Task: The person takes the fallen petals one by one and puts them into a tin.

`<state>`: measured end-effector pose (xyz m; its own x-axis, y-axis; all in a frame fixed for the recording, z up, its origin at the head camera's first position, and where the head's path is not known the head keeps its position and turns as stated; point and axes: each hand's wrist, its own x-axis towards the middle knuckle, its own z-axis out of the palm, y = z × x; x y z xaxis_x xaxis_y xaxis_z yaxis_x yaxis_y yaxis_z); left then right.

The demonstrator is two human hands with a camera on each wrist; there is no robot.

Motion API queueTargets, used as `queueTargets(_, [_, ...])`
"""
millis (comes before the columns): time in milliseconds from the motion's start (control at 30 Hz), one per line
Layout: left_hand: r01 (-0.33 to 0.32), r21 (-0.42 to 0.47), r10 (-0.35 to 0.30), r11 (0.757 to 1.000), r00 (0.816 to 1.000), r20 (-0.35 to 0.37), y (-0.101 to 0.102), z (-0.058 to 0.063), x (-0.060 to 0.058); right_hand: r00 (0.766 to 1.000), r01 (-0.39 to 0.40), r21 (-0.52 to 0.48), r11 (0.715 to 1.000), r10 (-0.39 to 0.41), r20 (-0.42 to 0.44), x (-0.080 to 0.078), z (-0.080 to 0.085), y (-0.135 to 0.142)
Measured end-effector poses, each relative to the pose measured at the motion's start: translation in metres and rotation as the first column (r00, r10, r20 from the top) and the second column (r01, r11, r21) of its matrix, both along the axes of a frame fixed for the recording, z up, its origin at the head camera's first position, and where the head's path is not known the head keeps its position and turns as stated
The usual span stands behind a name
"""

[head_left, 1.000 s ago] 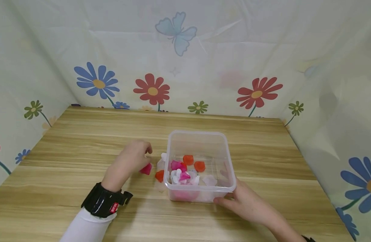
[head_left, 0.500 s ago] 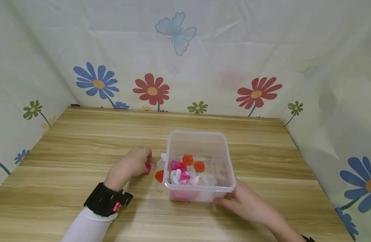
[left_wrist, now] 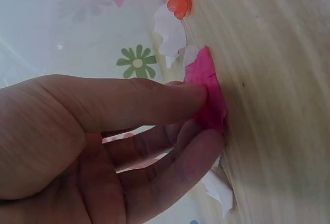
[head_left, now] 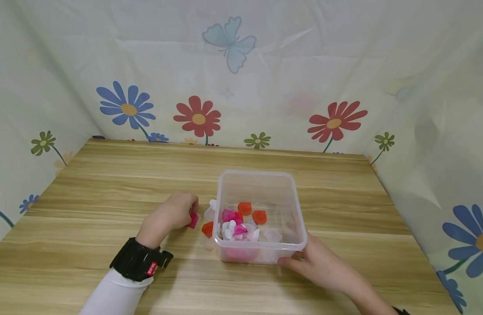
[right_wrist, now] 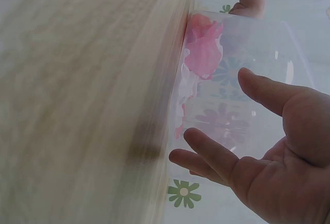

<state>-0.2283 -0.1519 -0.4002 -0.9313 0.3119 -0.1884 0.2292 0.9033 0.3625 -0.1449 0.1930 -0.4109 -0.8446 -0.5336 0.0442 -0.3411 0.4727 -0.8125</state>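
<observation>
In the head view a clear plastic box (head_left: 261, 253) stands on the table, holding pink, white and orange petals (head_left: 260, 217). To its left, my left hand (head_left: 168, 214) pinches a magenta petal (head_left: 192, 220) between thumb and fingers, down at the tabletop; the left wrist view shows the thumb laid across this petal (left_wrist: 209, 72). My right hand (head_left: 318, 264) rests at the box's near right corner, thumb along the front wall. Seen from the right wrist, that hand (right_wrist: 278, 152) has its fingers spread and only slightly bent beside the clear wall.
An orange petal (head_left: 208, 229) and white petals (head_left: 209, 213) lie on the wood-grain table (head_left: 147, 175) between my left hand and the box. A flower-printed curtain (head_left: 265, 87) surrounds the table at the back and sides.
My left hand has lowered slightly, and its fingers have come together on the magenta petal. The right hand and the box have stayed in place.
</observation>
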Motion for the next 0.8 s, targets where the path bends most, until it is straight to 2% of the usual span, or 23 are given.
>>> queueTargets(267, [0.002, 0.048, -0.001, 0.999, 1.000, -0.019, -0.001, 0.004, 0.000, 1.000, 0.003, 0.011, 1.000, -0.003, -0.008, 0.000, 0.000, 0.000])
queueTargets(400, [-0.016, 0.082, 0.017, 0.996, 1.000, -0.012, -0.003, 0.008, 0.001, 1.000, 0.001, 0.011, 1.000, -0.001, -0.014, 0.000, -0.001, 0.000])
queueTargets(533, [-0.007, 0.098, 0.009, 0.995, 1.000, -0.015, -0.004, 0.016, 0.002, 1.000, -0.004, 0.005, 1.000, 0.004, -0.011, 0.001, -0.001, 0.000])
queueTargets(800, [0.035, 0.124, -0.023, 0.992, 0.995, -0.095, -0.005, 0.027, 0.004, 1.000, 0.006, 0.002, 1.000, -0.006, 0.011, 0.000, -0.001, 0.001])
